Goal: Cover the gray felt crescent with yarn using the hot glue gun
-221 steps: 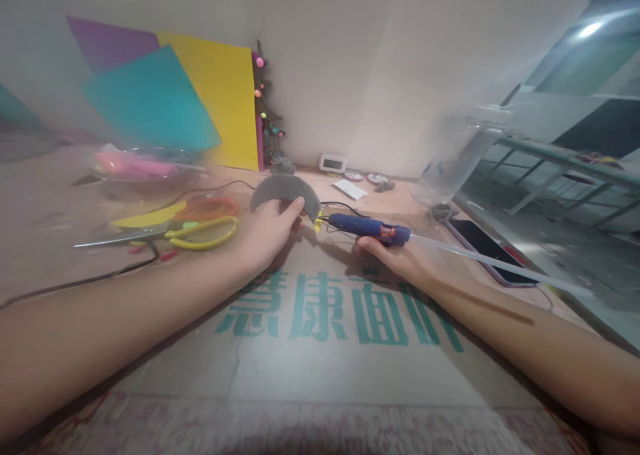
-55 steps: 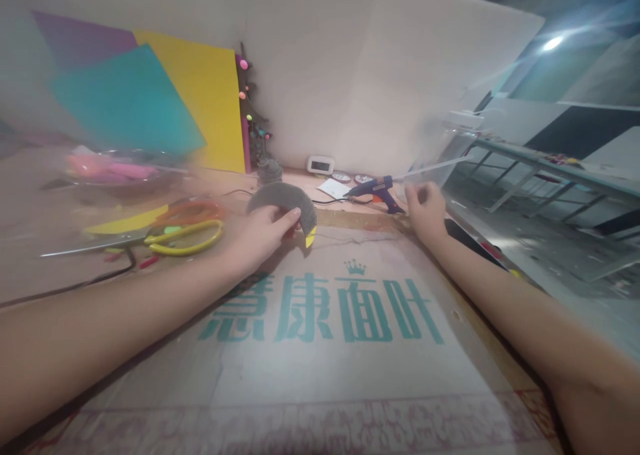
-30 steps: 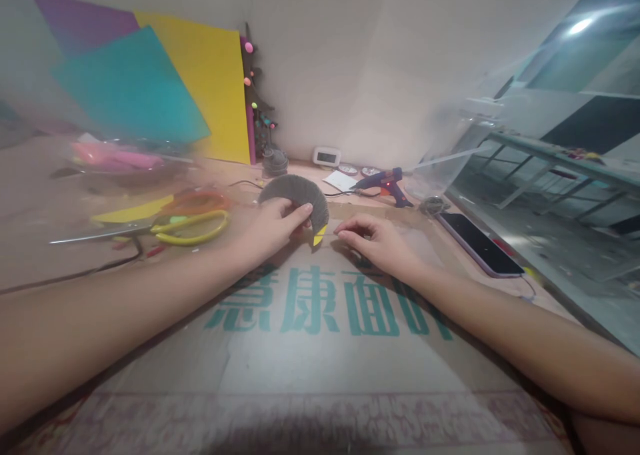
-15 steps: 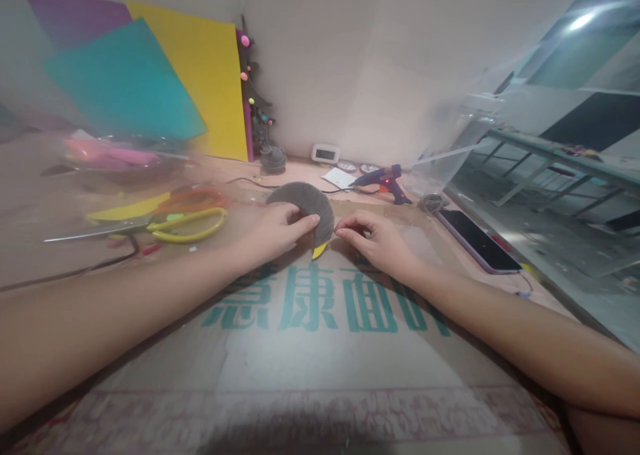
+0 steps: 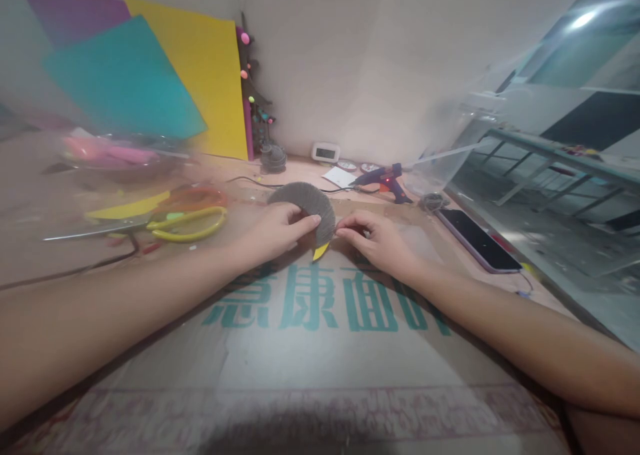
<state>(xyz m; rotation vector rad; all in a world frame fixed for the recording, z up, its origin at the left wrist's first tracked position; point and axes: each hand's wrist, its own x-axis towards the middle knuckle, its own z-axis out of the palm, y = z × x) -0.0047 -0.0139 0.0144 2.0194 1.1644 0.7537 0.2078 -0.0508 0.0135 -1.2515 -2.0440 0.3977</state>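
A grey, ribbed crescent (image 5: 323, 208) with a yellow tip (image 5: 321, 251) is held just above or on the printed cardboard sheet (image 5: 320, 361). My left hand (image 5: 293, 227) grips the crescent from its inner side, thumb on top and fingers partly hidden beneath. At the crescent's right edge is my right hand (image 5: 373, 238), thumb and index finger pinched together close beside it. What the pinch holds, if anything, is too small to make out.
Scissors with yellow handles (image 5: 187, 225) lie left beside orange-handled ones (image 5: 193, 198). Behind stand a white clock (image 5: 325, 151) and a glue gun (image 5: 383, 179). A phone (image 5: 477, 240) lies right; coloured sheets (image 5: 205, 75) lean on the wall.
The crescent's yellow tip and my left thumb have shifted very slightly to the right. My right hand has stayed in nearly the same place, still pinched.
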